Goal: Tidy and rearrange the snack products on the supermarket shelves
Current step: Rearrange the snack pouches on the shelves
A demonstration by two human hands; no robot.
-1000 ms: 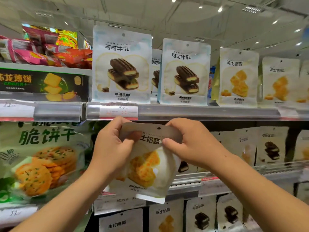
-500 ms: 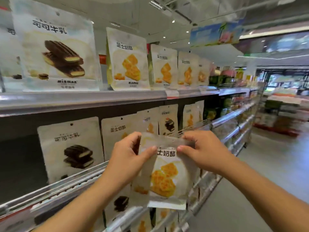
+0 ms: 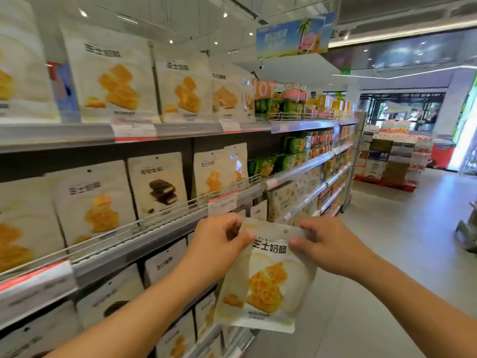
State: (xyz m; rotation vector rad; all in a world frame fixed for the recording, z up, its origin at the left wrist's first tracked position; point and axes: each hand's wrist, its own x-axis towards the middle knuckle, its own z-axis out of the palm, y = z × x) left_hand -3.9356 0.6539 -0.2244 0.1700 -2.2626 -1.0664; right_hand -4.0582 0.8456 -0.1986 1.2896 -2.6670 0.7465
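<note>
I hold a white snack pouch (image 3: pixel 268 282) printed with yellow cheese biscuits, upright in front of the shelves. My left hand (image 3: pixel 216 241) pinches its top left corner and my right hand (image 3: pixel 327 244) pinches its top right corner. Matching cheese-biscuit pouches (image 3: pixel 113 81) stand in a row on the upper shelf. On the middle shelf a chocolate-biscuit pouch (image 3: pixel 158 184) stands between cheese-biscuit pouches (image 3: pixel 95 205).
A wire rail (image 3: pixel 165 215) runs along the middle shelf's front edge. Green snack bags (image 3: pixel 291 109) and jars fill the shelves further right. The aisle floor (image 3: pixel 402 254) opens to the right, with stacked boxes (image 3: pixel 387 161) at its far end.
The view has swung right along the aisle. Both hands kept their grip on the pouch, which now sits lower and further right against the shelves.
</note>
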